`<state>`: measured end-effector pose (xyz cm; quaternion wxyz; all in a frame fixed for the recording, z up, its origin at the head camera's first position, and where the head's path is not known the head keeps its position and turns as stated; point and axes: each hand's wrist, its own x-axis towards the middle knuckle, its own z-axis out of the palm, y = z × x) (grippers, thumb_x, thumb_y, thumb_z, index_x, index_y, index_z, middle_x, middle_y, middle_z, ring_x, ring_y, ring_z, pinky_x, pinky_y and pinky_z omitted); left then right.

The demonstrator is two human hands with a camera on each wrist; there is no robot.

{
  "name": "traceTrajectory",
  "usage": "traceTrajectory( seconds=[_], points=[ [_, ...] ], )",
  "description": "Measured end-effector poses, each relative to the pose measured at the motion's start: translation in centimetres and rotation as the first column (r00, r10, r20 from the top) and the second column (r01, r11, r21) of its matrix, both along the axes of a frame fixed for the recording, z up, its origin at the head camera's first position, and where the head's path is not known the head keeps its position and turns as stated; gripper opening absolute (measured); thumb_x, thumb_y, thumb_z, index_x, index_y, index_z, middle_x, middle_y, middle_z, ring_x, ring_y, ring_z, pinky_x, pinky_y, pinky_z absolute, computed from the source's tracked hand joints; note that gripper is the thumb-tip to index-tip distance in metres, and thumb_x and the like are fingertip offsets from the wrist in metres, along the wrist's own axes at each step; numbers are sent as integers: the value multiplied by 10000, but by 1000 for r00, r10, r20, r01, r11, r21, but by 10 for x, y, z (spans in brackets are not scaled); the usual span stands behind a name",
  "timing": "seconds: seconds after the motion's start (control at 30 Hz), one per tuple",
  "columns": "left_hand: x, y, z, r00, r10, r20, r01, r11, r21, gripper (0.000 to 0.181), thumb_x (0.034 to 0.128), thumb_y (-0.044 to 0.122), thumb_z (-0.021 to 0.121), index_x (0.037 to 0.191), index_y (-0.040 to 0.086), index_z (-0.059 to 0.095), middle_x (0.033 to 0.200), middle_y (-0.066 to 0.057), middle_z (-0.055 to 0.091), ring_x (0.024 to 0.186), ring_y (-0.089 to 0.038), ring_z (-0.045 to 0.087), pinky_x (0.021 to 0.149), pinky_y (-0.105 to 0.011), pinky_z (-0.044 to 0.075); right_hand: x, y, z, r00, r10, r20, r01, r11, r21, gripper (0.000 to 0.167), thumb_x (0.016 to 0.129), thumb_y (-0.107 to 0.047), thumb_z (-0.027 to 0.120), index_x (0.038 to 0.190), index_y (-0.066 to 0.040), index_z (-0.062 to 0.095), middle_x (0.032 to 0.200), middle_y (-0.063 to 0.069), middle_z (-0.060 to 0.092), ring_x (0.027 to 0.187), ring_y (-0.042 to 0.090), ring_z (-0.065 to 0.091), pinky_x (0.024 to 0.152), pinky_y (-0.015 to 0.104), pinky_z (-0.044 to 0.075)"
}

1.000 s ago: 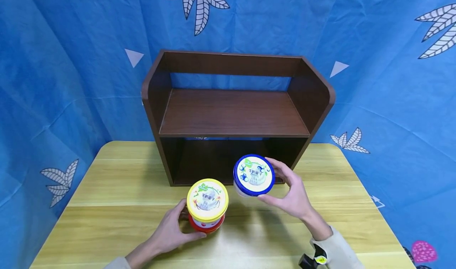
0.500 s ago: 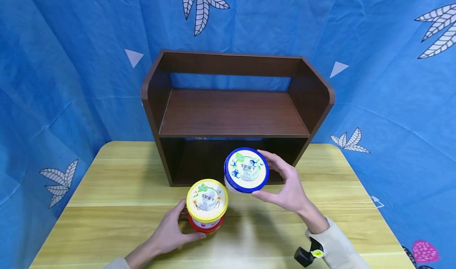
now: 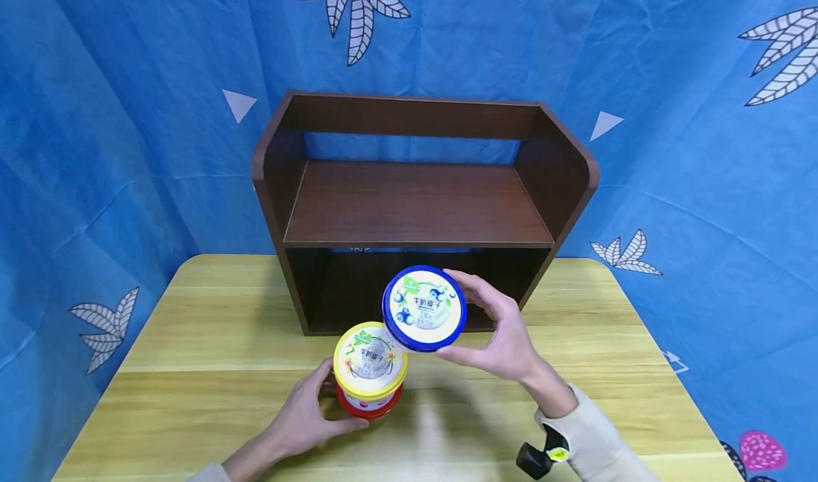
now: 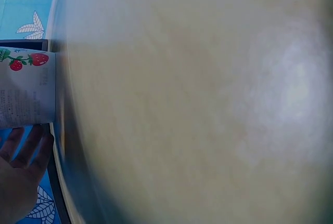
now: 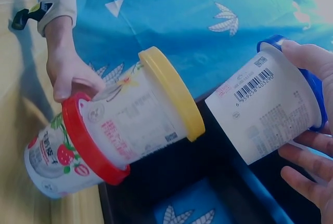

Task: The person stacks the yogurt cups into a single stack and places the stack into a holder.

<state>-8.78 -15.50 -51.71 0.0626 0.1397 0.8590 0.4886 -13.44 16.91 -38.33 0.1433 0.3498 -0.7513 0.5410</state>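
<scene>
Two paper tubs stand stacked on the table: a strawberry tub with a red lid (image 5: 67, 151) below, and a tub with a yellow lid (image 3: 369, 368) on top. My left hand (image 3: 303, 418) grips the lower tub around its red rim, from the left. In the left wrist view the strawberry-printed wall (image 4: 26, 89) shows beside the fingers. My right hand (image 3: 501, 336) holds a third tub, blue-lidded (image 3: 424, 308), between thumb and fingers, lifted up and to the right of the stack. The right wrist view shows a gap between its base and the yellow lid.
A dark brown two-tier shelf (image 3: 418, 201) stands at the back of the light wooden table (image 3: 211, 340), just behind the tubs. Blue patterned cloth (image 3: 128, 113) hangs behind and at both sides. A black device (image 3: 540, 457) is strapped to the right wrist.
My right hand has carried the blue-lidded tub leftward, so it now overlaps the yellow lid's edge in the head view. The left hand and the stack have stayed in place.
</scene>
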Motion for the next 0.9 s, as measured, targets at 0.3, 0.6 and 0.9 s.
traceTrajectory(
  seconds=[0.3, 0.6, 0.9],
  points=[
    [0, 0, 2, 1000, 0, 5, 0, 1000, -2, 850, 716, 445, 970, 1405, 212, 531, 1297, 30, 692, 1111, -135, 705, 950, -287, 617, -1, -14, -2, 998, 59, -19, -59, 998, -6, 884, 811, -477, 890, 1493, -40, 535, 1405, 177, 668, 1245, 121, 675, 1025, 269, 573],
    [0, 2, 4, 998, 17, 56, -15, 999, -32, 846, 733, 441, 964, 1418, 213, 523, 1322, 5, 684, 1145, -188, 696, 957, -276, 606, 0, -27, -2, 996, 85, -26, -84, 996, 12, 911, 801, -549, 865, 1498, -62, 537, 1347, 144, 704, 1191, 135, 690, 976, 306, 595],
    [0, 2, 4, 998, 23, 62, -21, 999, -33, 837, 735, 437, 964, 1413, 218, 524, 1296, 11, 689, 1132, -178, 699, 952, -261, 602, -1, -34, -5, 993, 117, -22, -117, 993, 12, 900, 761, -368, 949, 1499, -58, 536, 1348, 145, 706, 1190, 144, 701, 979, 312, 596]
  ],
)
